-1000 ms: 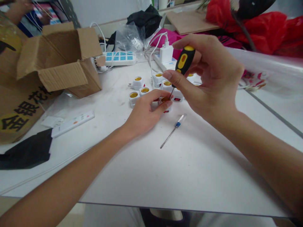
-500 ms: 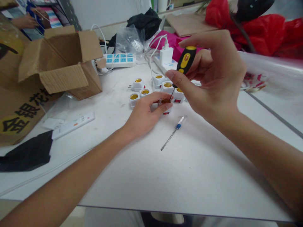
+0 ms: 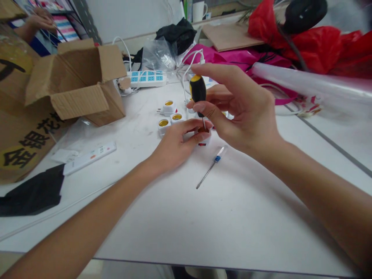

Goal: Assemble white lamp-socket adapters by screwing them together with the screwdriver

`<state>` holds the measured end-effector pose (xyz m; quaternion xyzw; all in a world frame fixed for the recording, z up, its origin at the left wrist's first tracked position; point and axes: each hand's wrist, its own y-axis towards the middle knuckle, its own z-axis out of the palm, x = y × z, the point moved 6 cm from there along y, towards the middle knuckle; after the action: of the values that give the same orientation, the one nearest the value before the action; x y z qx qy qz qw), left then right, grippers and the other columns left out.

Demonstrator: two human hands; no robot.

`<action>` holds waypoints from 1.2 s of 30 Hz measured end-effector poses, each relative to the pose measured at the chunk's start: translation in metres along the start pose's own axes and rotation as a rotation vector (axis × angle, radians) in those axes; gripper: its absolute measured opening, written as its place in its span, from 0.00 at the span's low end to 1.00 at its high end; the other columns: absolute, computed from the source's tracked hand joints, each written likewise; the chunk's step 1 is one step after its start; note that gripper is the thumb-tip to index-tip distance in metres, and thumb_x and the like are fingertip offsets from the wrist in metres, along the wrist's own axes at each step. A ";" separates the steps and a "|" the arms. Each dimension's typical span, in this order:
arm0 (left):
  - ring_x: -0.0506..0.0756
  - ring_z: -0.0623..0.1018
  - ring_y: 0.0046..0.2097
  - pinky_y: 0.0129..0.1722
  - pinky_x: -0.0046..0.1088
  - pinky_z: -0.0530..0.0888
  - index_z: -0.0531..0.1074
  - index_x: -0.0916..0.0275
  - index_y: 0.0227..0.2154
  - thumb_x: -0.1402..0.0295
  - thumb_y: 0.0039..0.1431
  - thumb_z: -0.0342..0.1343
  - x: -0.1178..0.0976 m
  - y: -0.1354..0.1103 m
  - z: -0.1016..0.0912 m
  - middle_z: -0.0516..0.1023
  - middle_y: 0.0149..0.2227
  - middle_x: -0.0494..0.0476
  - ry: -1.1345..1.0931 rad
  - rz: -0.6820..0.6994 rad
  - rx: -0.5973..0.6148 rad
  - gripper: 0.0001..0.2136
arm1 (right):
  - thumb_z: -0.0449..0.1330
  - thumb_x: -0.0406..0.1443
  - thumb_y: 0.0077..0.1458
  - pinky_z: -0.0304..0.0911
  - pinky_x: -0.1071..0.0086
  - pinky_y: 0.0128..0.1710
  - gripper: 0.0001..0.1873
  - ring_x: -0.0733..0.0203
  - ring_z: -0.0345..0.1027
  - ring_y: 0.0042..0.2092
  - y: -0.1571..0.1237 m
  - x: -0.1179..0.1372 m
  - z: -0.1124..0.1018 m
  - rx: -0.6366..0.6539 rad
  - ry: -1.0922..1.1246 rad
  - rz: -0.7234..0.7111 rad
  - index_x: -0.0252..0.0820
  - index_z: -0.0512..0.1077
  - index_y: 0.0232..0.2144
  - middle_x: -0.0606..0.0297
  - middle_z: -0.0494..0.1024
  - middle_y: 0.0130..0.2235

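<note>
My left hand rests on the white table and pinches a small white lamp socket with a brass insert. My right hand is closed around a black and yellow screwdriver, held upright with its thin tip down in the socket. Several more white sockets with brass insides stand just behind my left fingers. A small clear-handled screwdriver with a blue band lies loose on the table, below my right hand.
An open cardboard box stands at the left, with a black cloth and a white strip-shaped item near it. A blue power strip, cables, plastic bags and red fabric crowd the back. Another person's hand shows at top left.
My right hand has swung the screwdriver from a rightward tilt to nearly upright and shifted left over the socket. My left hand keeps holding the socket.
</note>
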<state>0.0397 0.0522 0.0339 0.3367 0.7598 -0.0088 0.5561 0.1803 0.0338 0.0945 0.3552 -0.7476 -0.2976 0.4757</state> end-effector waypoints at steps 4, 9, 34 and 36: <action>0.57 0.84 0.50 0.55 0.34 0.80 0.83 0.60 0.50 0.69 0.73 0.62 -0.004 -0.003 0.003 0.87 0.46 0.55 0.020 0.026 0.042 0.08 | 0.63 0.33 0.71 0.83 0.52 0.49 0.26 0.50 0.84 0.44 -0.004 -0.004 -0.001 -0.007 -0.018 -0.018 0.57 0.72 0.68 0.65 0.84 0.50; 0.56 0.85 0.50 0.55 0.34 0.79 0.83 0.59 0.50 0.71 0.73 0.61 -0.004 -0.005 0.002 0.88 0.47 0.54 0.046 0.030 0.024 0.08 | 0.71 0.37 0.65 0.80 0.61 0.39 0.24 0.55 0.80 0.42 -0.005 -0.003 -0.007 -0.159 -0.012 -0.092 0.56 0.73 0.60 0.67 0.81 0.48; 0.55 0.85 0.52 0.57 0.33 0.80 0.83 0.60 0.51 0.73 0.72 0.62 -0.010 -0.008 0.003 0.88 0.52 0.57 0.045 0.005 -0.025 0.09 | 0.73 0.40 0.63 0.71 0.62 0.29 0.13 0.57 0.73 0.36 -0.010 0.008 -0.012 -0.406 -0.065 -0.145 0.60 0.80 0.49 0.65 0.76 0.47; 0.56 0.85 0.53 0.58 0.34 0.80 0.83 0.59 0.52 0.73 0.72 0.62 -0.010 -0.008 0.003 0.88 0.52 0.57 0.040 0.016 -0.018 0.10 | 0.73 0.39 0.63 0.72 0.62 0.29 0.14 0.56 0.74 0.37 -0.010 0.008 -0.012 -0.407 -0.055 -0.131 0.60 0.80 0.49 0.65 0.76 0.47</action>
<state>0.0393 0.0398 0.0382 0.3378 0.7681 0.0091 0.5439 0.1912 0.0201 0.0955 0.2914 -0.6604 -0.4821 0.4965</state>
